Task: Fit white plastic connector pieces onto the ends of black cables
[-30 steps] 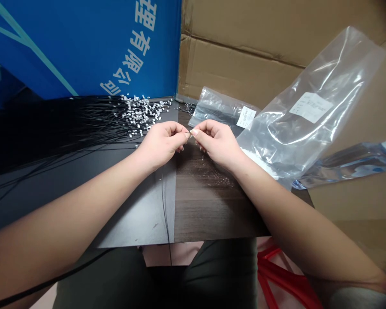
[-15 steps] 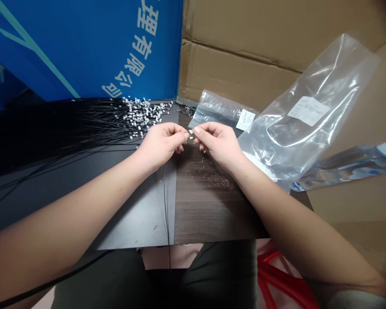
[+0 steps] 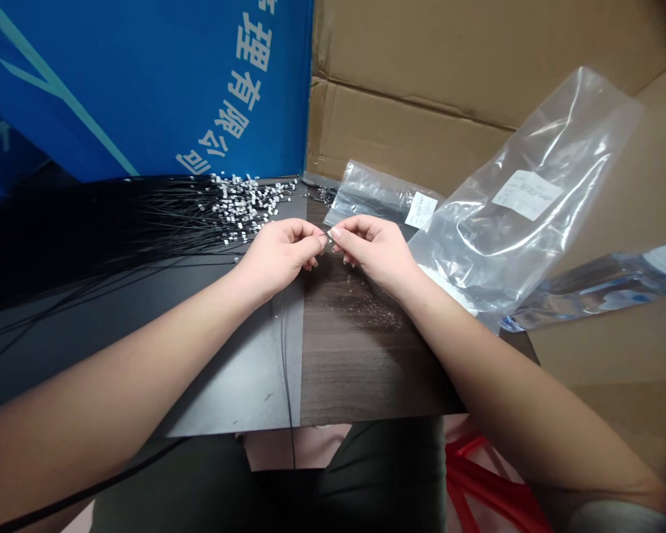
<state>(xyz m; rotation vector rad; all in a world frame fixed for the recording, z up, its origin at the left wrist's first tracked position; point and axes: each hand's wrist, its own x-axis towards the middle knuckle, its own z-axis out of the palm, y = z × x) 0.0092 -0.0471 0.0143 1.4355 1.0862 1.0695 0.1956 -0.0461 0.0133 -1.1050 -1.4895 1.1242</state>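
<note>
Head view, left hand (image 3: 280,255), right hand (image 3: 374,253), narrow pinching grips, meeting at a tiny white piece (image 3: 329,233)

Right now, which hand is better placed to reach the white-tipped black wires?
Left, probably: the left hand sits just below the white-tipped black wires, while the right hand is farther off, by a clear plastic bag.

Soft even light, glare on plastic bag (image 3: 525,222), hands (image 3: 280,255) sharp, corners dark.
</note>
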